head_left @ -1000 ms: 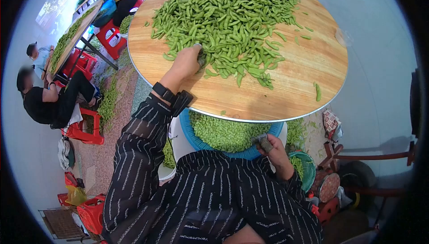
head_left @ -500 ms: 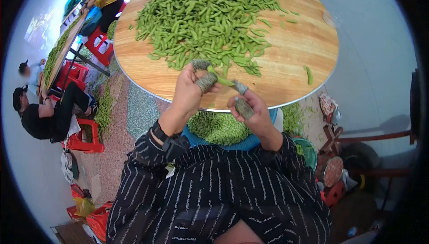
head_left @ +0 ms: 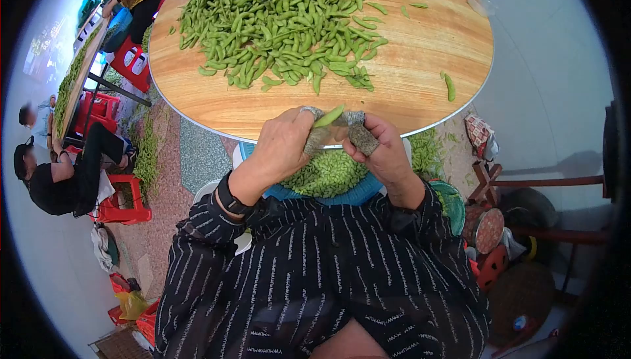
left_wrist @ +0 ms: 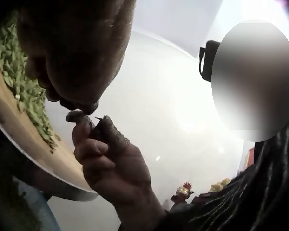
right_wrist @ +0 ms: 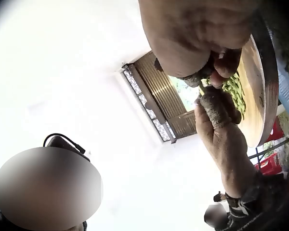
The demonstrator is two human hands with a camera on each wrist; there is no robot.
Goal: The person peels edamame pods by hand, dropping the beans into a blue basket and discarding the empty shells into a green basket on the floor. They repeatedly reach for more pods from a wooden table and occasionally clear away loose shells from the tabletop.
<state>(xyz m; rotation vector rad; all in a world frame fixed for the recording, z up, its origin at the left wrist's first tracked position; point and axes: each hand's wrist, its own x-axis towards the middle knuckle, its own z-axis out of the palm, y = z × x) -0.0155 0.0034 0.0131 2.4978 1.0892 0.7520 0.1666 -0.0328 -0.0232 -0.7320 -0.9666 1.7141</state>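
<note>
Over the near edge of the round wooden surface (head_left: 420, 63), head view: left hand (head_left: 282, 142) now back from the pile of green pods (head_left: 282, 23), where it was reaching a second ago; one green pod (head_left: 328, 116) is clamped between its thumb and forefinger, slanted, free tip pointing far and right. Right hand (head_left: 388, 152) has come up from over the blue basin (head_left: 368, 192) and sits just beside the left, fingers curled, wrapped fingertips near the pod; can't tell from here if it grips the pod too. Light green beans (head_left: 328, 171) sit in the basin, below and near side of the hands. Reads as picking done, two-handed work on this single pod under way; pod still looks whole, though blur hides the near end. Left wrist view: right hand curled, wrapped thumb and forefinger tips apart, right by the left hand's fingertips; pod not clear here, pile off to the left. Right wrist view: a sliver of green shows between the two hands, at the left thumb's wrapped tip, against or very near the right hand's wrapped digit; contact there too tight to call.
</note>
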